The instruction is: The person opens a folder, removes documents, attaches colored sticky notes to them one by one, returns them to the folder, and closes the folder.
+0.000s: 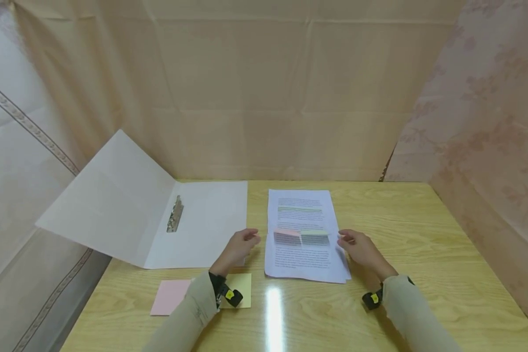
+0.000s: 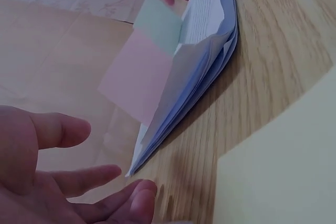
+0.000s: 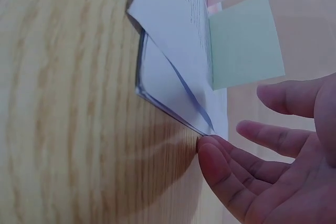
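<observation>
A stack of printed sheets (image 1: 303, 261) lies on the table between my two hands, its edges uneven. A pink sticky note (image 2: 139, 77) and a green sticky note (image 3: 245, 43) stand up side by side from the top page, and a line of text above them is highlighted green. My left hand (image 1: 237, 248) hovers just left of the stack, over the folder's edge, with its fingers loosely bent and holding nothing. At the stack's right edge is my right hand (image 1: 363, 250), fingers relaxed; its lower fingertips appear to touch the sheets' edge.
An open white folder (image 1: 211, 215) with a metal clip (image 1: 174, 214) lies at the left, its cover (image 1: 110, 195) raised. Pink notes (image 1: 169, 297) and yellow notes (image 1: 245, 288) lie in front, partly behind my left forearm. Cloth (image 1: 264, 98) hangs behind the table.
</observation>
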The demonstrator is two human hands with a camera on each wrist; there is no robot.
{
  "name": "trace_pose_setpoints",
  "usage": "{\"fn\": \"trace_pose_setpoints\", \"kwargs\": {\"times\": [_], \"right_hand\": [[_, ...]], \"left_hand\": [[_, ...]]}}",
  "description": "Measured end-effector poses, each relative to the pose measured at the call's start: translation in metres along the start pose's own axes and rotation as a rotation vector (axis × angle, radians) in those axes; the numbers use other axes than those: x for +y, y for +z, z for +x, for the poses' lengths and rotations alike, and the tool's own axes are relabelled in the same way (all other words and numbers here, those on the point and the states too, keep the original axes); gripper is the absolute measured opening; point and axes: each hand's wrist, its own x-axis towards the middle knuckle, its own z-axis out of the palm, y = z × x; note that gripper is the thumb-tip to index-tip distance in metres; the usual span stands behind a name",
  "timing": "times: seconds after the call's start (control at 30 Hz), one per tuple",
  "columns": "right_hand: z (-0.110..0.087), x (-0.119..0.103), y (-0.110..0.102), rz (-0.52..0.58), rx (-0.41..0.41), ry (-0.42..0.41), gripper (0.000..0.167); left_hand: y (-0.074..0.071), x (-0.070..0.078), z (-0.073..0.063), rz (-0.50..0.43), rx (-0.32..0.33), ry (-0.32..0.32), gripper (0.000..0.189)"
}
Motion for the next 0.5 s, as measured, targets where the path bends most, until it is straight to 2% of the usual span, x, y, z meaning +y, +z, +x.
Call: {"fn": "trace_pose_setpoints", "kwargs": {"times": [0.33, 0.5], "right_hand": [[0.0, -0.004, 0.003, 0.001, -0.006, 0.015, 0.045], [0.0, -0.008, 0.004, 0.046, -0.007, 0.006, 0.045]], "left_hand": [[0.014, 0.011, 0.006, 0.031, 0.012, -0.056, 0.05], [0.018, 0.016, 0.009, -0.011, 0.031, -0.088, 0.05]]}}
